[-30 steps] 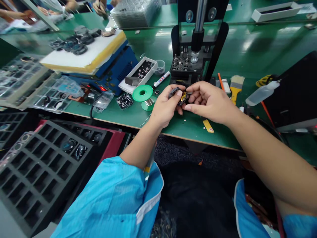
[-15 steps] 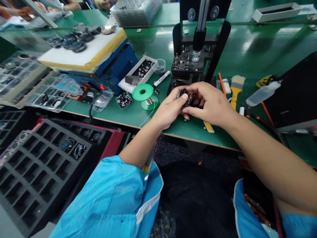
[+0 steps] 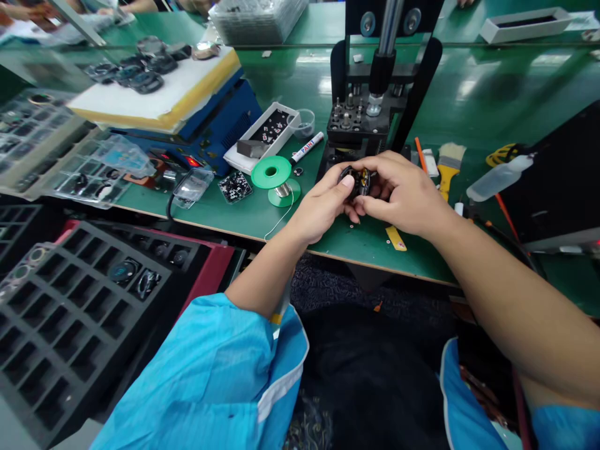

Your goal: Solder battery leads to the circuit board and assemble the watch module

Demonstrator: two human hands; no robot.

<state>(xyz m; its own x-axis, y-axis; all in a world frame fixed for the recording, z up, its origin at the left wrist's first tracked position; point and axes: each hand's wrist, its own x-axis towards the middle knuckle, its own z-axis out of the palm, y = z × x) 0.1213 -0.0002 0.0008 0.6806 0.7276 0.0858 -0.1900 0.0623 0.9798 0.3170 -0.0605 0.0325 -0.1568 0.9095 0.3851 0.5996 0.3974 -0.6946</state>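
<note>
Between my hands, above the front of the green bench, is a round black watch case [image 3: 356, 182] with gold and yellow parts showing inside. My left hand [image 3: 323, 203] grips its left side, the thumb pressed on the rim. From the right, my right hand [image 3: 404, 195] closes on the other side with thumb and fingers. Part of the case is hidden behind the fingers. A small yellow strip [image 3: 396, 238] lies on the bench below my right hand. Left of my hands stands a green spool of solder wire [image 3: 272, 172], its loose end trailing toward the bench edge.
Behind my hands rises a black press [image 3: 360, 119]. A brush [image 3: 450, 162] and a squeeze bottle [image 3: 499, 178] lie to the right. On the left are a paint marker [image 3: 307, 149], a blue machine [image 3: 201, 137] topped with several watch cases, and a black foam tray [image 3: 84, 300].
The watch case has turned slightly, so more of its inside shows between my fingers. Both hands keep hold of it. The view has shifted a little.
</note>
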